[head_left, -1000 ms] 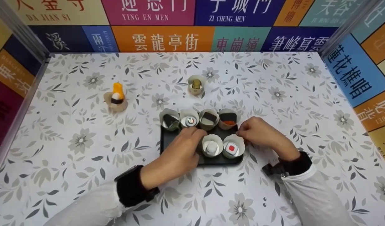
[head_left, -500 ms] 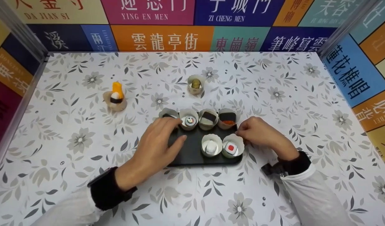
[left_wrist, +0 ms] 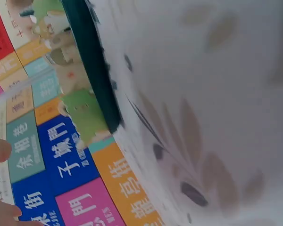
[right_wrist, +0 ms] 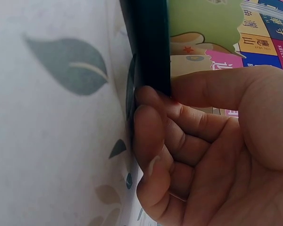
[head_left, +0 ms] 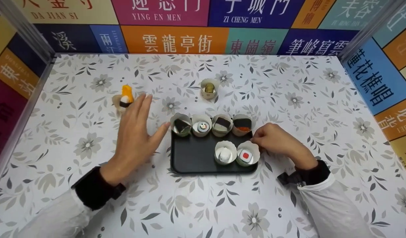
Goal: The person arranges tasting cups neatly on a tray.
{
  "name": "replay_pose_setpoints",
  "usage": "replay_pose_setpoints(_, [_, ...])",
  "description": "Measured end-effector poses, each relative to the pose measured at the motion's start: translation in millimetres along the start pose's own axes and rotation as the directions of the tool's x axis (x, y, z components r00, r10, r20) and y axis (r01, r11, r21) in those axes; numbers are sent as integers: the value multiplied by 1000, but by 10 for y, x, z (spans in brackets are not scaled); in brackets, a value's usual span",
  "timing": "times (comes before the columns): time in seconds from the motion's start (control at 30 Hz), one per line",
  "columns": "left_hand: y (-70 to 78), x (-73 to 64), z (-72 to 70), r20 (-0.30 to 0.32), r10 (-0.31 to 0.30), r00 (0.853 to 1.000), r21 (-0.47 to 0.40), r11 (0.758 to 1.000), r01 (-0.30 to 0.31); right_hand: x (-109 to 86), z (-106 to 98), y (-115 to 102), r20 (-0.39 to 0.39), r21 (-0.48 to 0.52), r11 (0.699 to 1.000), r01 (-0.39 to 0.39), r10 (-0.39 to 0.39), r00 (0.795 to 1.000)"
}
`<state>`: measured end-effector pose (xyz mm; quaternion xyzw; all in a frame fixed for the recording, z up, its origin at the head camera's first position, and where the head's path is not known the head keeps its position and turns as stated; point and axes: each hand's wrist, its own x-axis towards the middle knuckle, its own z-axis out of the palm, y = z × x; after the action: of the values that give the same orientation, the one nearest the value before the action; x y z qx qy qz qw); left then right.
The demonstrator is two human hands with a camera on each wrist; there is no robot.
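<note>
My left hand [head_left: 133, 138] is spread left of the black tray [head_left: 193, 158], fingers straight and holding nothing. Its fingertips are near a paper cup [head_left: 118, 104] with a toy sushi piece in white, black and yellow, partly hidden behind the hand. My right hand [head_left: 275, 140] pinches the tray's right edge; in the right wrist view the thumb lies over the dark tray rim [right_wrist: 153, 42] and curled fingers sit beneath. Along the tray's back stand several paper cups [head_left: 203, 134] with sushi pieces. Two more, a white-filled cup [head_left: 225, 162] and a red-centred one [head_left: 248, 162], stand front right.
Behind the tray, a single paper cup [head_left: 208, 96] with a green piece stands on the floral tablecloth [head_left: 196, 205]. Printed panels [head_left: 173, 41] wall in the back and both sides of the table.
My left hand has left the tray's front middle, moving left and away from me toward the yellow-topped sushi cup, its fingers opening out. The right hand keeps its hold on the tray edge.
</note>
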<state>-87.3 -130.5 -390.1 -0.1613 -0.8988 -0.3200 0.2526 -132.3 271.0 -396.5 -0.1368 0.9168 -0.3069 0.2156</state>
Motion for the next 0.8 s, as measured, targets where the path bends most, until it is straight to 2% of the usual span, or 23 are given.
replay_pose_setpoints(0.2, [-237, 72, -66, 38, -142, 989, 48, 989, 140, -4, 1, 5, -8, -13, 1000, 4, -4, 1000])
replay_pose_setpoints(0.33, [-385, 148, -108, 80, -261, 962, 55, 965, 258, -5, -4, -1, -17, -25, 1000, 5, -6, 1000])
replay_pose_setpoints(0.4, [-464, 191, -133, 114, -331, 937, 54, 943, 327, -3, -3, -2, -21, -33, 999, 8, -9, 1000])
replay_pose_setpoints(0.57, [-685, 314, -169, 177, -481, 859, 27, 874, 484, 2, 2, 1, -20, -35, 999, 12, -13, 1000])
replay_pose_setpoints(0.7, [-854, 418, -154, 208, -562, 801, 13, 820, 572, 2, 7, 4, -16, -25, 1000, 6, -7, 1000])
replay_pose_setpoints(0.8, [-950, 476, -137, 255, -608, 752, 18, 780, 625, 1, 8, 2, -14, -18, 1000, -2, 2, 1000])
